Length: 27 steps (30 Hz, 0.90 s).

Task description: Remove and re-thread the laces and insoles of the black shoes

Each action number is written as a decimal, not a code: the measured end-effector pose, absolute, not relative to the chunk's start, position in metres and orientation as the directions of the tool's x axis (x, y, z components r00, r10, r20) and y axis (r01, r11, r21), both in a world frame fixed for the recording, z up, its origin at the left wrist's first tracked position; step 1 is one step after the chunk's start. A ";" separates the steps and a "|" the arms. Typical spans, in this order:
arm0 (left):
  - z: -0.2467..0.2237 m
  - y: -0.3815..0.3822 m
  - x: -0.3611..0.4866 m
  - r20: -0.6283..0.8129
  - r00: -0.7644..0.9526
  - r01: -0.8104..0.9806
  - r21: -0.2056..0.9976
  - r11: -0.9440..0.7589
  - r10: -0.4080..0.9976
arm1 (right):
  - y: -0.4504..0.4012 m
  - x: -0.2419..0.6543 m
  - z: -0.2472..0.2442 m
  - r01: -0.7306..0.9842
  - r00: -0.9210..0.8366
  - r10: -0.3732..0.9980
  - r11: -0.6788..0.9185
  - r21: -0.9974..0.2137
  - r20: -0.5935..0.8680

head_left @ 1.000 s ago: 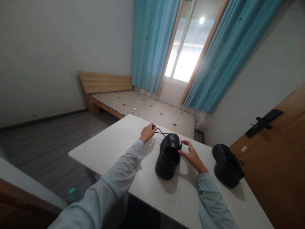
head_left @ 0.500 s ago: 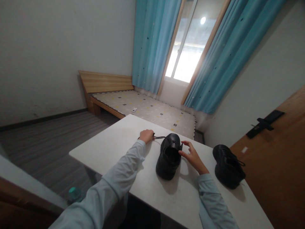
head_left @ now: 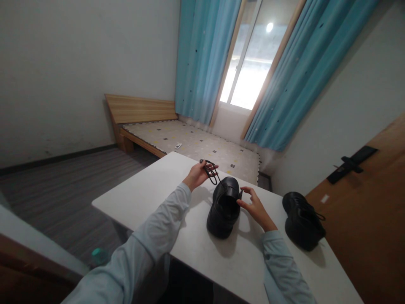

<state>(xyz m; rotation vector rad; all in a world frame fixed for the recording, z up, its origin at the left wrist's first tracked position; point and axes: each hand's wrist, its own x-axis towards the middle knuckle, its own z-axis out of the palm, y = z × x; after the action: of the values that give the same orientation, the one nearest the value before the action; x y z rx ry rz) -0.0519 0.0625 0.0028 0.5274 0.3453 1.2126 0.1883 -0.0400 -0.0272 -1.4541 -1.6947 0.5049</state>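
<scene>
A black shoe (head_left: 223, 211) stands upright on the white table (head_left: 142, 198), its toe pointing away from me and its opening towards me. Beyond and left of it, my left hand (head_left: 198, 173) is raised and holds a black shoelace (head_left: 211, 172), which hangs in loops and runs down to the shoe's front. On the shoe's right side, my right hand (head_left: 253, 204) pinches the edge of the opening between thumb and fingers. Further right on the table sits a second black shoe (head_left: 303, 221), with its lace in place.
Behind the table is a bed (head_left: 190, 135) with a small white remote (head_left: 178, 146) on its mattress. A wooden door (head_left: 363, 211) with a black handle stands close on the right. A green-capped bottle (head_left: 99, 255) is on the floor at lower left.
My left hand has lifted from near the table and turned, its fingers opening out more. The shoelace now hangs in loops instead of stretching sideways. My right hand and both shoes stay put.
</scene>
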 end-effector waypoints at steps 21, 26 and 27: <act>-0.010 0.052 -0.029 0.191 0.469 -0.312 0.949 -0.041 0.862 | -0.038 0.186 -0.025 0.574 0.003 0.964 0.215 -0.790 0.265; -0.006 0.048 -0.035 0.183 0.563 -0.060 0.982 -0.181 0.806 | -0.038 0.185 -0.026 0.575 0.011 0.958 0.228 -0.786 0.286; -0.005 0.047 -0.037 0.162 0.579 -0.020 0.983 -0.185 0.799 | -0.038 0.184 -0.026 0.577 0.011 0.957 0.230 -0.783 0.290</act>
<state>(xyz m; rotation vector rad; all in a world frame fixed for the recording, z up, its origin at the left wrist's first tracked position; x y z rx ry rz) -0.0371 0.0471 -0.0053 1.5979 0.6711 0.8412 0.1844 -0.0380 -0.0260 -1.4484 -1.6698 0.5732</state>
